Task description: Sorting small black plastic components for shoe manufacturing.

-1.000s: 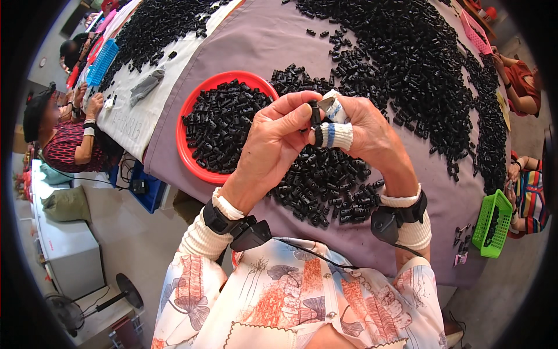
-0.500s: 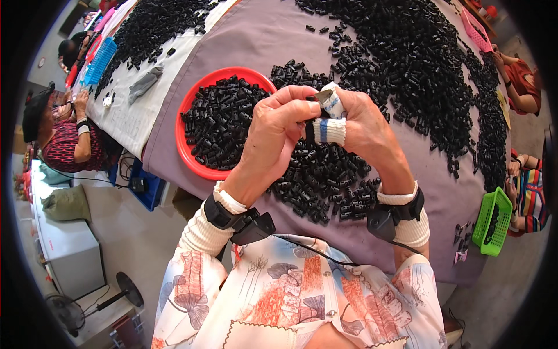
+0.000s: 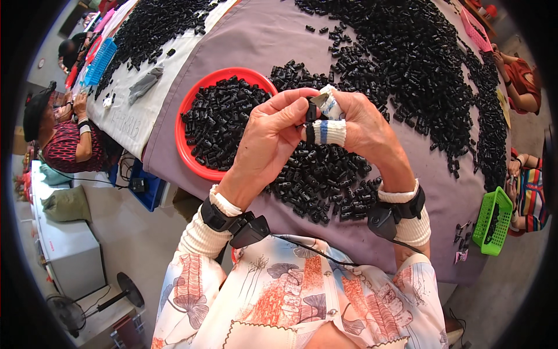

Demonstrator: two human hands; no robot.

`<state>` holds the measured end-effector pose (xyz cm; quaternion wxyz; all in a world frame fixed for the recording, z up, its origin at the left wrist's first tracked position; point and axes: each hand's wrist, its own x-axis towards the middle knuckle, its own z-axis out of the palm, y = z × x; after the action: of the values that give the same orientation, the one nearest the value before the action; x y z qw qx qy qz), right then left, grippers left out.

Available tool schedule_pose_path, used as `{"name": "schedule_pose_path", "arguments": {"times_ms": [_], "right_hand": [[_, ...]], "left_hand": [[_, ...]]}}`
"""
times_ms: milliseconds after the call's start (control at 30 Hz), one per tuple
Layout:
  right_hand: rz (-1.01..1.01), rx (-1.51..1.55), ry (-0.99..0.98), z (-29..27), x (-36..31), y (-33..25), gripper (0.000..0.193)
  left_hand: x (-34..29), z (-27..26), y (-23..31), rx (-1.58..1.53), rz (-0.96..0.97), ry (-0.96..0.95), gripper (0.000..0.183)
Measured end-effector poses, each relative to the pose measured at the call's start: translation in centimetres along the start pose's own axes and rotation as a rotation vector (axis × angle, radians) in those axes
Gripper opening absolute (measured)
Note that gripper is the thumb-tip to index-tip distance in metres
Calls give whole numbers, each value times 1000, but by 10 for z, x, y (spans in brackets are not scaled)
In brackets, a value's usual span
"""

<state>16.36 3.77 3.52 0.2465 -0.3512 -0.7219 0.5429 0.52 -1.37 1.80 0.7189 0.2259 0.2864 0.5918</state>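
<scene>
Could totally slip over the bare mauve tablecloth (image 3: 250,38), top centre-left or lower right. Would bump into the red basin (image 3: 179,131) left of centre, left hand (image 3: 268,131) and right hand (image 3: 366,128) mid-frame, black cylindrical parts (image 3: 334,186) below them, green basket (image 3: 490,249) far right.

One line of faint grey characters (image 3: 124,123) stands on the white cloth (image 3: 125,104), in the upper left of the frame. They look like capital letters and figures, running along the slope of the cloth near its lower edge. At the left side of the frame, the white appliance (image 3: 72,259) bears a small red marking (image 3: 51,243) on its pale surface; this one is too small to be read. On the small black pieces (image 3: 412,93), in the upper middle and upper right, any lettering is too small to tell.
</scene>
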Motion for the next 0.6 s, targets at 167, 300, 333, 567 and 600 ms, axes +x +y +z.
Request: {"name": "schedule_pose_path", "arguments": {"times_ms": [167, 300, 333, 567, 600], "right_hand": [[-85, -7, 5, 1, 1, 4, 34], [-74, -34, -20, -1, 0, 2, 35], [-73, -43, -20, -1, 0, 2, 36], [-113, -32, -31, 0, -1, 5, 32], [-114, -31, -32, 0, 0, 5, 32]], "left_hand": [[0, 1, 0, 6, -3, -9, 20], [1, 0, -1, 12, 4, -7, 20], [1, -1, 0, 11, 1, -16, 20], [1, 0, -1, 64, 22, 5, 19], [0, 3, -1, 93, 38, 22, 19]]}}
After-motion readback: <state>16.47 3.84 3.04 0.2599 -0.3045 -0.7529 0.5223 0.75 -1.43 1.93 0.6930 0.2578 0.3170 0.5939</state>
